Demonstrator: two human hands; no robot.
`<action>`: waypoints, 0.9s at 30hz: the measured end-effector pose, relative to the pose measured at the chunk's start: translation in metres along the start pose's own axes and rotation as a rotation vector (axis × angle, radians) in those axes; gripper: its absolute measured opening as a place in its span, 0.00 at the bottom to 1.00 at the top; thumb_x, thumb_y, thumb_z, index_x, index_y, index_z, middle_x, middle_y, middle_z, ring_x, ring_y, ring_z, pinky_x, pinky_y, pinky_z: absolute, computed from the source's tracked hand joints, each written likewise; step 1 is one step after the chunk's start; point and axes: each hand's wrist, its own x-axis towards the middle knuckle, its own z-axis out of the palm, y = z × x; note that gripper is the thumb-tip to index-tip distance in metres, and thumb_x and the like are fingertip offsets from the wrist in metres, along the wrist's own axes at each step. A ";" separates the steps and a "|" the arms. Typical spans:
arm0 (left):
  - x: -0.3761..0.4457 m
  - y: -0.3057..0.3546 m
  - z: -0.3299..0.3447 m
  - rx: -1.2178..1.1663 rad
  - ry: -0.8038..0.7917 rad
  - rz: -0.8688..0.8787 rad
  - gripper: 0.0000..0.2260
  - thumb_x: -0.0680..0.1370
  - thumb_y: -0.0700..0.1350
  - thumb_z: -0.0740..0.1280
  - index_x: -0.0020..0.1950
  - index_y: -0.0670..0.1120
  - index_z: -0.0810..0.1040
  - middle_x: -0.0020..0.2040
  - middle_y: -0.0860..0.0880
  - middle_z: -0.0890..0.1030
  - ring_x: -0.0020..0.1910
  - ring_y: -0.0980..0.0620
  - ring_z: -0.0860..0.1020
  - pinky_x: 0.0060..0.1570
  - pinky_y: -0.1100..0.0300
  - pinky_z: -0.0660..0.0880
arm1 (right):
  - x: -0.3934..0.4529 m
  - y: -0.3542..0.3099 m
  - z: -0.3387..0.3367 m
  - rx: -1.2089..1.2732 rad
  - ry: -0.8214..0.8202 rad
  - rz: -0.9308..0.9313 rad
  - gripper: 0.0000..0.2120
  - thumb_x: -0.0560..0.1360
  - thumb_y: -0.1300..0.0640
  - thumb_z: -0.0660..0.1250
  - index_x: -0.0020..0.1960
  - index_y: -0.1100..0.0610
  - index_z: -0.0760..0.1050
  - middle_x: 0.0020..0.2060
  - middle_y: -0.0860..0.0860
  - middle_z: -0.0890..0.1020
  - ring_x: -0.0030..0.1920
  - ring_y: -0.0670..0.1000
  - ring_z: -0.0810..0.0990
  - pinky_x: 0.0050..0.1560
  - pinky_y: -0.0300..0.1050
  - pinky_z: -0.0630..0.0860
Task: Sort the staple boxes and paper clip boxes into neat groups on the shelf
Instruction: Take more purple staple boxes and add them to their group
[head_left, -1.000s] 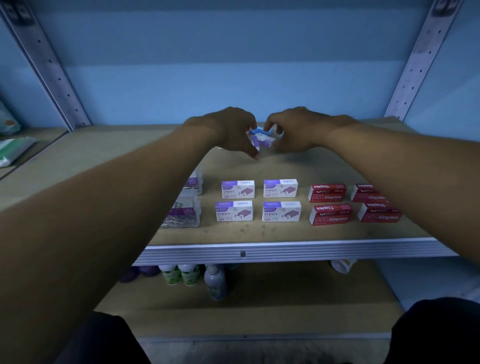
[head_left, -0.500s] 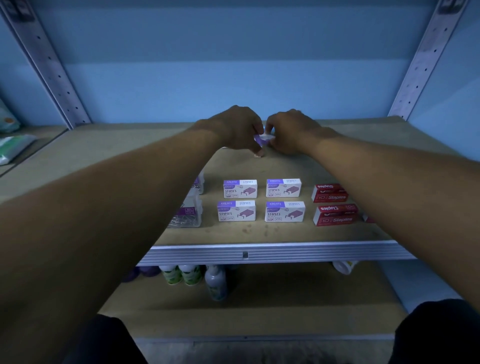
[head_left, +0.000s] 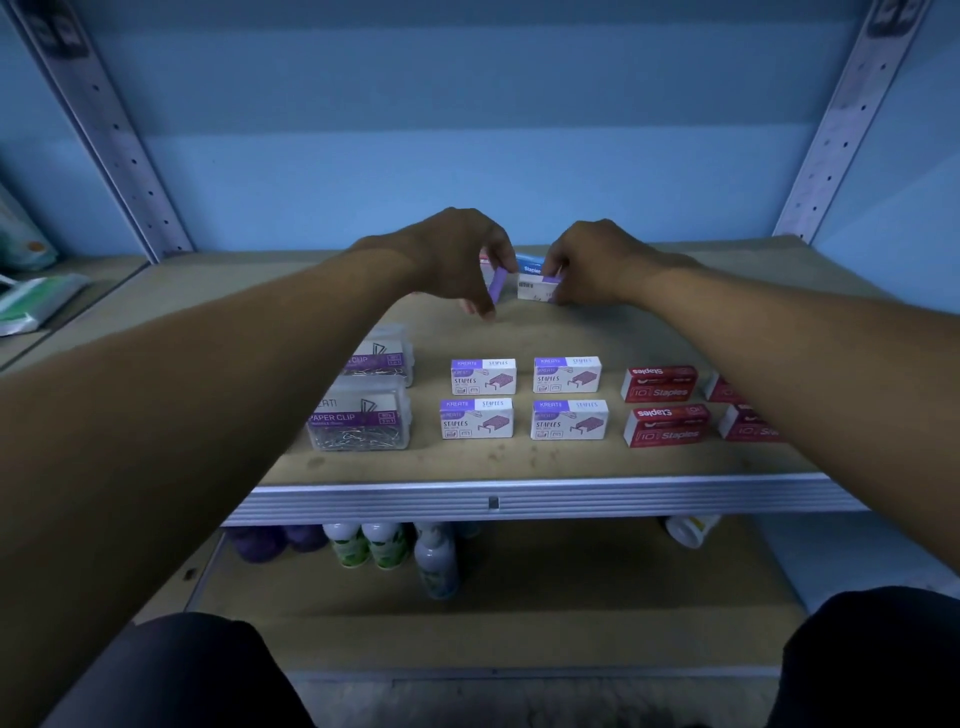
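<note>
Small bottles (head_left: 387, 545) stood on the lower shelf (head_left: 519, 613), purple ones (head_left: 270, 540) to their left, a white jar (head_left: 691, 529) at right. Green-and-white packets (head_left: 31, 306) lay far left.

Brown shelf (head_left: 519, 460) bears paper clip boxes (head_left: 358, 418); purple staple boxes (head_left: 477, 419); red staple boxes (head_left: 666, 425).

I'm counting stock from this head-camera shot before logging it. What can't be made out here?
- Red staple boxes: the right forearm hides the far-right pair, so the count is unsure.
- Blue staple box: mostly behind the right hand and the purple-and-white box it grips.
- Box in the left hand: only a purple edge shows.
- Bottles on the lower shelf: tops hidden by the shelf edge, labels too dim.
</note>
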 end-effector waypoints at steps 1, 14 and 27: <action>-0.002 -0.001 -0.001 -0.002 -0.007 0.005 0.25 0.65 0.47 0.81 0.60 0.52 0.80 0.59 0.53 0.79 0.57 0.53 0.75 0.53 0.61 0.69 | -0.002 0.001 -0.001 0.004 -0.002 -0.005 0.12 0.73 0.59 0.74 0.55 0.53 0.84 0.56 0.53 0.83 0.57 0.54 0.79 0.53 0.45 0.76; -0.019 -0.009 -0.010 -0.064 -0.198 0.027 0.23 0.68 0.42 0.78 0.58 0.58 0.78 0.61 0.59 0.77 0.59 0.57 0.74 0.47 0.63 0.72 | -0.023 0.010 -0.028 -0.058 -0.172 -0.108 0.10 0.72 0.58 0.76 0.52 0.49 0.85 0.51 0.47 0.81 0.55 0.51 0.78 0.56 0.47 0.75; -0.018 0.005 -0.006 -0.185 -0.346 -0.071 0.23 0.70 0.41 0.78 0.61 0.54 0.76 0.59 0.53 0.78 0.52 0.48 0.82 0.45 0.60 0.80 | -0.026 0.006 -0.030 0.020 -0.181 -0.107 0.14 0.77 0.59 0.65 0.55 0.43 0.83 0.50 0.45 0.77 0.48 0.50 0.79 0.49 0.45 0.73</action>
